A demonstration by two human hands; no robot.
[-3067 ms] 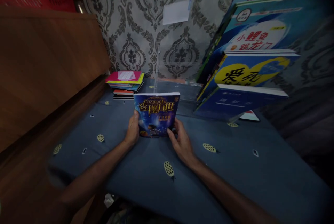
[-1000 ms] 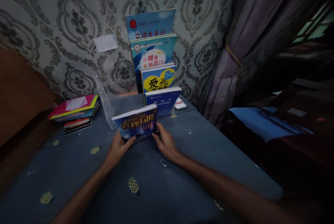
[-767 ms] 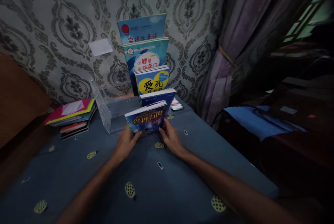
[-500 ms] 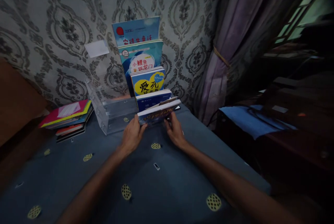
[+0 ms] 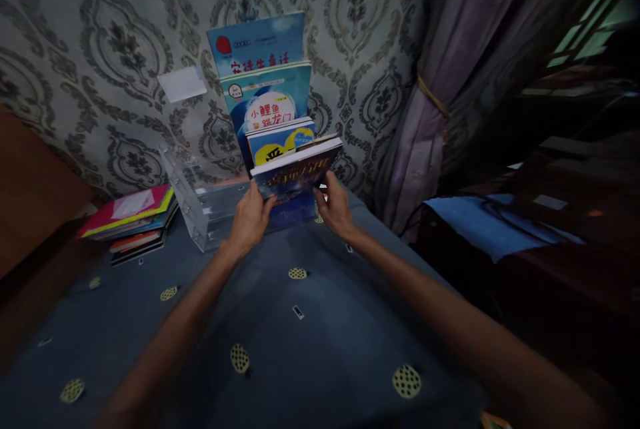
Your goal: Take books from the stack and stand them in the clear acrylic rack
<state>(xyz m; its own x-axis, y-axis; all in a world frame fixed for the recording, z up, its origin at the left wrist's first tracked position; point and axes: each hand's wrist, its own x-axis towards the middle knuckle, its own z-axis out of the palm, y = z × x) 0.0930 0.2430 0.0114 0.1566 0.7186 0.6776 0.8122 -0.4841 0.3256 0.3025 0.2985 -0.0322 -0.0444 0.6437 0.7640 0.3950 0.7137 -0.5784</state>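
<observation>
Both hands, left hand [image 5: 249, 219] and right hand [image 5: 334, 206], grip the dark blue book [image 5: 296, 174] at its lower corners, before the stepped books (clear rack [image 5: 195, 199]) on the blue spotted cloth [image 5: 300, 342]; patterned wallpaper [image 5: 125, 49] behind, purple curtain [image 5: 440, 82] at the right

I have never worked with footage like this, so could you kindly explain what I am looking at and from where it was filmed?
There is no machine here: a camera on a person's head looks forward and down at their two bare hands. The left hand and right hand together hold a dark blue book in front of a clear stepped rack that holds a row of upright books. The rack stands on a blue patterned cloth. A flat stack of books lies to the left.
</observation>
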